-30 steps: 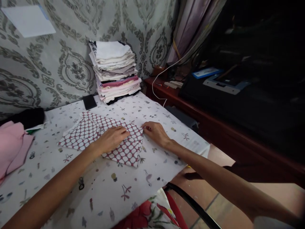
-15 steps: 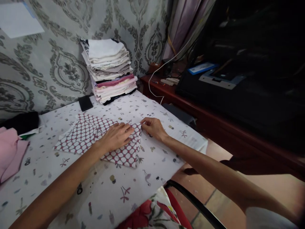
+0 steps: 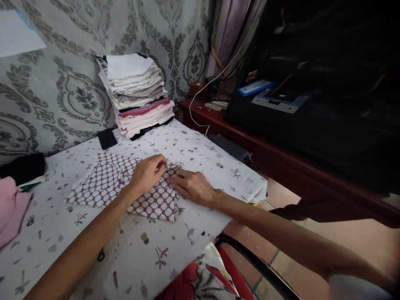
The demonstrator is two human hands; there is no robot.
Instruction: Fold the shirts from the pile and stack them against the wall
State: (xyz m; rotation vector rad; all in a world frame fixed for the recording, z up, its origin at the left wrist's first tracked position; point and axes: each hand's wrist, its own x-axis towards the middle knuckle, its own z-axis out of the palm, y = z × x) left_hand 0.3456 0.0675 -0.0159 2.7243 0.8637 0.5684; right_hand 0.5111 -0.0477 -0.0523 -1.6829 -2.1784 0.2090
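A white garment (image 3: 100,179) with a red and grey lattice print lies spread on the table; I cannot tell its exact kind. Near its upper right edge, my left hand (image 3: 148,173) is closed, with thumb and fingertips pinching a bit of the fabric. My right hand (image 3: 195,187) rests at the garment's right end, palm down, fingers stretched out over the cloth. Between the two hands the fabric is slightly bunched. Part of the garment is hidden under my left hand and forearm.
A tall stack of folded clothes (image 3: 137,96) stands at the back against the wall, beside a black phone-like object (image 3: 106,138). Pink cloth (image 3: 12,212) and black cloth (image 3: 23,168) lie at the left. A dark red wooden stand (image 3: 281,160) with a large black screen borders the right.
My left hand has gone from lying flat on the garment to pinching its upper edge. My right hand has left that corner and moved left and down onto the cloth.
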